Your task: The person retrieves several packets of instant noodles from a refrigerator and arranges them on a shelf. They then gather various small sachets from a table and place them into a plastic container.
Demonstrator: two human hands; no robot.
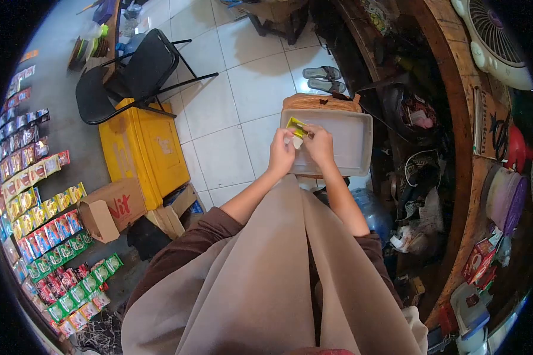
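One small yellow packet (296, 123) is up in the air, over the near-left part of one pale rectangular tub (350, 142). Two bare hands have it: the left hand (282, 152) pinches it from one side, fingers drawn closed, and the right hand (319, 145) has its fingertips closed at the other. One whitish scrap (297, 142) shows between the hands; I can't tell which fingers touch it.

One wicker piece (321, 102) shows past the tub's far edge, and just beyond lie two grey sandals, a far one (321, 73) and a near one (327, 86), side by side on the tiles.

Off to the left there's one black chair (151, 58), one big yellow box (154, 151) and one open carton (123, 206), then many hanging rows of sachets (56, 228). Over on the right, I count one fan (496, 35) and one pair of scissors (501, 141).
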